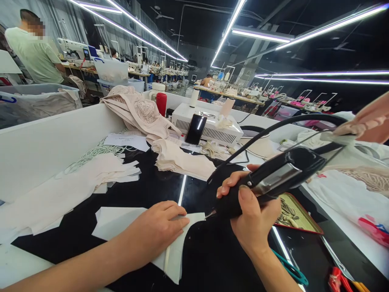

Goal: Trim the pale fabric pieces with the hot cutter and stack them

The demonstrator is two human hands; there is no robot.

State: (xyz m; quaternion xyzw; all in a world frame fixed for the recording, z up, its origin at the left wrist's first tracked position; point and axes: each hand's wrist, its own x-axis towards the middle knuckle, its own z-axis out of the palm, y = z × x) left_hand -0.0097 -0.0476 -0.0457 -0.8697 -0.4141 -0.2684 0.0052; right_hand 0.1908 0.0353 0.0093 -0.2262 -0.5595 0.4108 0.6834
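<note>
My left hand (158, 227) is closed, fingers pressed together, holding a white fabric piece (178, 255) down on the black tabletop. Its fingertips rest near the piece's upper corner, and a narrow strip runs down the piece. My right hand (255, 215) grips a black corded hand tool (282, 170) with a shiny metal plate on its side. The tool is tilted, its thin tip at the right corner of the fabric piece; I cannot tell whether it touches. Another white piece (118, 219) lies just left of my left hand.
Fabric stacks (182, 160) lie behind, beside a phone (196, 129) leaning on a vented white box (209, 121). Another person's hand (364, 121) reaches in from the right. A tray of small pieces (299, 215), teal-handled scissors (290, 267) and red-handled tools (337, 280) lie at right.
</note>
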